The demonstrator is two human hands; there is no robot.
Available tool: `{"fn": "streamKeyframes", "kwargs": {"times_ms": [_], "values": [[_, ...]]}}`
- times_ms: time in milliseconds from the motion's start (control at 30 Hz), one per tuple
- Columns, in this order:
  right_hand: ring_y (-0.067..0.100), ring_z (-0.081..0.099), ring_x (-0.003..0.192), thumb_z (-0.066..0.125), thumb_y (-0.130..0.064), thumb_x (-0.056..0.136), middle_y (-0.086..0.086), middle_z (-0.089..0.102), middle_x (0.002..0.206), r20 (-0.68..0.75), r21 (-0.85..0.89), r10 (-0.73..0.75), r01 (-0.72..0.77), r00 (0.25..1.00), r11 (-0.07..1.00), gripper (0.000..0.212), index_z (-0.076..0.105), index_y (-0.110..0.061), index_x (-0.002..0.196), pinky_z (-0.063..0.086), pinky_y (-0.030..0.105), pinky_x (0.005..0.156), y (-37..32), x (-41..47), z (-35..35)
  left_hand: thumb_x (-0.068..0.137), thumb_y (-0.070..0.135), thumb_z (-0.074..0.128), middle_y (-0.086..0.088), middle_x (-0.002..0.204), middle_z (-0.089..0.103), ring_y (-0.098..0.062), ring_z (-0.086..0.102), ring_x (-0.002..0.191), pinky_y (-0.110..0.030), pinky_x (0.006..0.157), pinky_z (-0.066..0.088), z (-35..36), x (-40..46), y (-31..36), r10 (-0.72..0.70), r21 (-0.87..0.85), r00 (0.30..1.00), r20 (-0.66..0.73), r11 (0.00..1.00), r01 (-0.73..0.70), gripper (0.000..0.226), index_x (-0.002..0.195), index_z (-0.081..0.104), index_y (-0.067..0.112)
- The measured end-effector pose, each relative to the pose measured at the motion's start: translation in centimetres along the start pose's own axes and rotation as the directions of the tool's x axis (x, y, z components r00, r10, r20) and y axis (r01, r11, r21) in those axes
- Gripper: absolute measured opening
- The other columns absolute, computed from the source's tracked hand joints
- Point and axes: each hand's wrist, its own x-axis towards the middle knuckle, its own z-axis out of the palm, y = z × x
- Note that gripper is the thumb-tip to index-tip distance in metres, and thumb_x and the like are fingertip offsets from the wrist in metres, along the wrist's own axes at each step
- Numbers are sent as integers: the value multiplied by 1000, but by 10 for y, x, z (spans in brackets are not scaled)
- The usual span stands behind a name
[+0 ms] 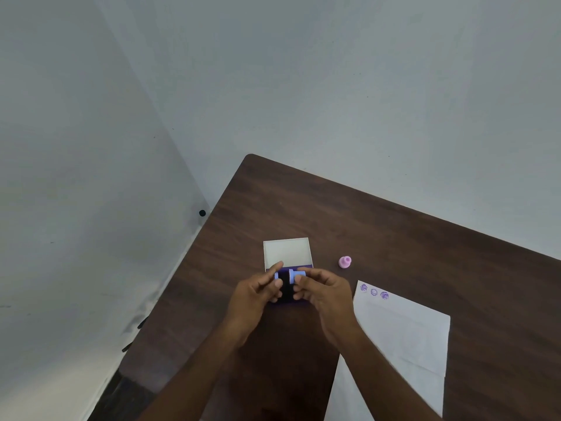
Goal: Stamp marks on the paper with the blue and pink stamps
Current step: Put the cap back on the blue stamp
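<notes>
Both forearms enter from the lower edge and converge toward the centre of the view. Left hand (258, 294): raised, palm turned inward, index finger extended forward, remaining fingers curled; it appears to pinch a small blue piece, though the contact is partly hidden. Right hand (324, 291): back of hand uppermost, thumb and forefinger pinched on a blue part, other fingers curled beneath. The fingertips of the two hands sit just beside each other.

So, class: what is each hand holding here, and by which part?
Each hand pinches a blue piece over the ink pad: the left hand one at its left end, the right hand the blue stamp at its right end.
</notes>
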Motion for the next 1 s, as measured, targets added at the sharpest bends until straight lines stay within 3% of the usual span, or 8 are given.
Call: {"fn": "streamKeyframes", "kwargs": {"times_ms": [133, 200, 333, 833, 1000], "values": [[34, 72, 75, 77, -15, 77, 8, 77, 82, 7, -20, -2, 2, 1000, 1000, 18, 75, -11, 94, 60, 46, 79, 1, 0, 0, 83, 20, 73, 6, 86, 76, -9, 71, 78, -18, 70, 55, 3, 2, 4, 33, -12, 999, 10, 999, -32, 39, 120, 62, 30], [35, 72, 75, 77, -14, 77, 9, 77, 83, 7, -17, -7, 7, 1000, 1000, 19, 75, -9, 95, 60, 45, 78, 1, -1, 1, 81, 17, 75, 4, 86, 77, -14, 72, 77, -20, 66, 56, 4, 3, 5, 21, -60, 1000, -15, 998, -22, 32, 110, 67, 23], [33, 72, 73, 76, -14, 78, 10, 77, 82, 6, -32, -17, 17, 1000, 999, 19, 75, -9, 96, 60, 41, 76, 2, -2, 0, 78, 18, 77, 2, 83, 77, -18, 73, 73, -20, 63, 56, 6, 4, 8, 9, -88, 999, -37, 996, -12, 23, 98, 70, 24], [20, 72, 64, 75, -16, 79, 4, 77, 76, 24, -51, -11, 12, 1000, 999, 13, 75, -15, 91, 59, 24, 63, 1, -2, 1, 69, 37, 77, 0, 78, 77, -13, 70, 66, -21, 60, 56, 6, 7, 9, -28, -101, 999, -41, 995, 24, 32, 96, 74, 20], [20, 71, 63, 75, -17, 79, 5, 77, 75, 34, -65, 7, -5, 999, 998, 14, 76, -14, 92, 60, 27, 67, 1, 0, 4, 76, 23, 78, 2, 81, 77, -12, 71, 70, -19, 62, 56, 3, 6, 9, 16, -101, 999, -34, 995, -20, 18, 93, 73, 24]]}}
